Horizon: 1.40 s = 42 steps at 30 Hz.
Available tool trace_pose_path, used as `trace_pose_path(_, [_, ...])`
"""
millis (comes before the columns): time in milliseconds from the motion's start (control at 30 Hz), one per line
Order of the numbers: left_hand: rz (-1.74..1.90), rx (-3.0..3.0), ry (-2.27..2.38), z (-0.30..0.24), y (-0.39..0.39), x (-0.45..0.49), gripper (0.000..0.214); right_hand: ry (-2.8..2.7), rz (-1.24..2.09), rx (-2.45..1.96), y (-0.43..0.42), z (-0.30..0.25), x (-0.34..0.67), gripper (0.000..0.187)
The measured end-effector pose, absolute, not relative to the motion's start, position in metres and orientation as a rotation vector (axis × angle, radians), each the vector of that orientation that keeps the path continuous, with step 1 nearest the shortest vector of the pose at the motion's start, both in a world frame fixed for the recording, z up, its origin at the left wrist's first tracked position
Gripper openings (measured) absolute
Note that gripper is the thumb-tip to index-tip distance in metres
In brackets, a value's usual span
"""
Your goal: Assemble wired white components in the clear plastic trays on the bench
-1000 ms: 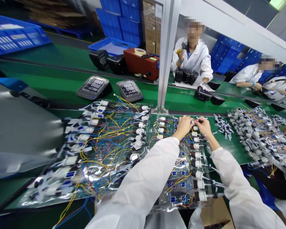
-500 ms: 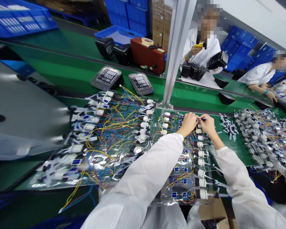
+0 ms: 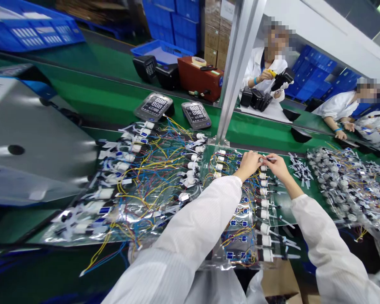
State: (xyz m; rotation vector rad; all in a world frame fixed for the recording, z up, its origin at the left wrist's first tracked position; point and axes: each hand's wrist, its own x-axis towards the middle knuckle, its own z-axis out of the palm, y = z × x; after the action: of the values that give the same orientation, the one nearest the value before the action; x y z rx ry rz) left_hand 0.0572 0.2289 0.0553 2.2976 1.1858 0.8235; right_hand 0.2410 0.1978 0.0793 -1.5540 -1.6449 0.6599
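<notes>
Both hands meet at the far end of the right-hand tray of wired parts. My left hand (image 3: 251, 164) is closed in a pinch on a small white-ended cylindrical part, mostly hidden by the fingers. Close against it, my right hand (image 3: 278, 166) pinches a short, thin white tube (image 3: 271, 158) at that part. Below the hands runs a column of white-and-black cylindrical pumps (image 3: 265, 214), several with tubes pointing right. Blue-marked small parts (image 3: 239, 223) and coloured wires lie to their left on the clear plastic tray (image 3: 213, 265).
A pile of short white tubes (image 3: 300, 169) lies right of my hands, with stacked trays of parts (image 3: 342, 185) beyond. More wired pumps fill the left tray (image 3: 152, 177). A metal post (image 3: 237, 76) rises behind; two display units (image 3: 196, 115) stand nearby. Co-workers sit across.
The view has shifted slightly. My hands stay together at the same spot, with fingers slightly moved around the small part. Across the bench, a co-worker has moved the black unit and yellow tool together.
</notes>
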Motion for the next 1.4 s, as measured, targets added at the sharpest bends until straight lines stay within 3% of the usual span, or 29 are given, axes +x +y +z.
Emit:
trace_pose_path(233, [0.817,2.314,1.195,0.056,0.227,0.057,0.027,-1.715,0.354,-1.633,0.202,0.078,0.232,0.018])
trace_pose_path(700, [0.852,2.292,1.178,0.058,0.225,0.055,0.022,-1.694,0.325,-1.635,0.199,0.069,0.238,0.026])
trace_pose_path(967, [0.847,2.268,1.164,0.054,0.229,0.056,0.021,-1.816,0.352,-1.655,0.209,0.075,0.240,0.014])
trace_pose_path(1233, [0.860,2.312,1.200,0.053,0.225,0.055,0.039,-1.730,0.556,-1.615,0.205,0.074,0.264,0.027])
trace_pose_path(1333, [0.827,2.334,1.193,0.048,0.228,0.056,0.028,-1.546,0.659,-1.499,0.195,0.074,0.275,0.044])
trace_pose_path(1400, [0.815,2.346,1.194,0.045,0.231,0.059,0.024,-1.380,0.672,-1.433,0.184,0.074,0.289,0.047])
